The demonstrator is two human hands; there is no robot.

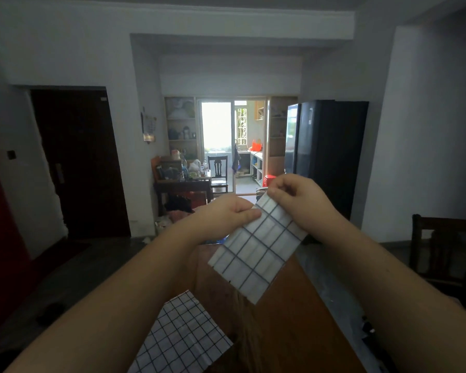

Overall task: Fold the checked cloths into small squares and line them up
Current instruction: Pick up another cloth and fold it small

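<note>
**Folded Checked Cloth Held in the Air Above the Table**

Both hands were raised in front of the person, above a brown wooden table. The left hand was closed in a pinch on the upper left edge of a folded checked cloth, thumb on the near face. The right hand was closed in a pinch on the top corner of the same cloth, fingers curled over the edge. The two hands were near each other, not touching.

The folded checked cloth hung as a narrow strip, tilted, with its lower end pointing down and to the left. It was clear of the table surface. Its pattern was white with dark grid lines.

A second checked cloth lay flat on the near left part of the table, partly hidden by the left forearm. It was well apart from the held cloth. Whether it was folded could not be told.

A dark wooden chair stood to the right of the table. A black refrigerator stood behind the right hand, against the far wall.
</note>
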